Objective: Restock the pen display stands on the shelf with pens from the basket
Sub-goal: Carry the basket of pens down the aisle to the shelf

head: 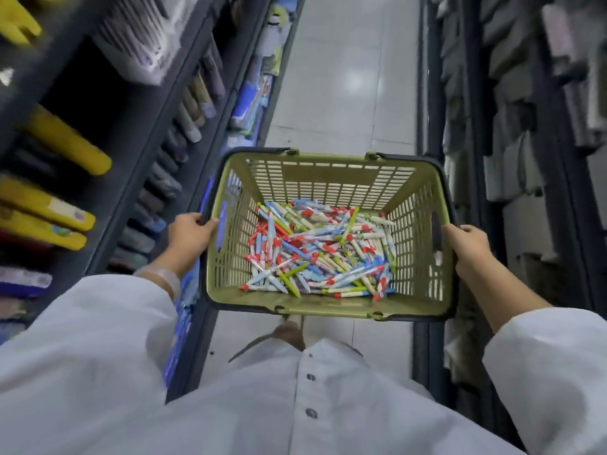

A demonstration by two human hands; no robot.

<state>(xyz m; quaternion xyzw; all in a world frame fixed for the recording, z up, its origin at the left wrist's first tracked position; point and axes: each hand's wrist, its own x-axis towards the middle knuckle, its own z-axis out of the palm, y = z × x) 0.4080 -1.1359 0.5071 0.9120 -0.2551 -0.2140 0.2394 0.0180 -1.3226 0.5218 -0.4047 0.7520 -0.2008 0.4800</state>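
An olive-green basket with slotted walls and a dark rim was held level above a pale tiled floor, in a narrow aisle. It was gripped at its two short sides. The left hand was closed over the left rim, the thumb lying along the top edge and the fingers curled round the outside. The right hand was clamped on the right rim in the same way — thumb on top, fingers wrapped under the edge and mostly hidden.

A loose heap of pens was spread across the basket's bottom, reaching from the left wall to the right wall and piled thickest toward the near edge. The barrels were seen in white, light blue, lime green and red, lying crossed in every direction.

The shelf on the left was filled with blurred stock — yellow packs on its upper levels and rows of grey and tan items lower down. Whether any of it was a pen display stand could not be told. The shelving on the right held grey boxes. White sleeves and a buttoned white garment filled the lower part of the view.
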